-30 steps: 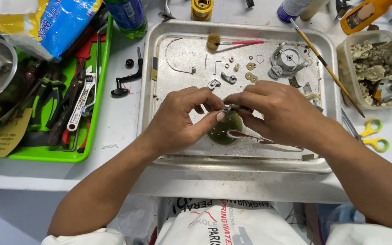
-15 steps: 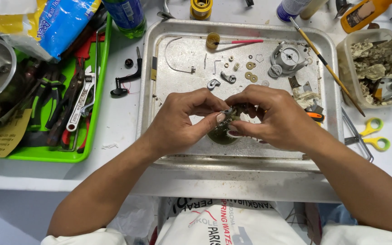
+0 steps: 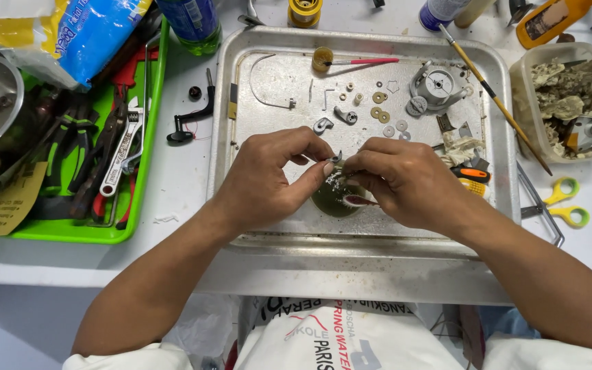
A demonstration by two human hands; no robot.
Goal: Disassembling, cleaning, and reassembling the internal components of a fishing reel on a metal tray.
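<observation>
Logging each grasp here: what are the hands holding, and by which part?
Both hands, left hand and right hand, pinch a small metal part at its ends between fingertips, above the dark green dish.

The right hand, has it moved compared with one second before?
Yes, slightly. The right hand has drawn back toward the person, away from the grey round part at the tray's far side; its fingers now pinch closer together.

White table [image 3: 179, 171] bears metal tray [image 3: 501, 103], green tray [image 3: 146, 157].
</observation>
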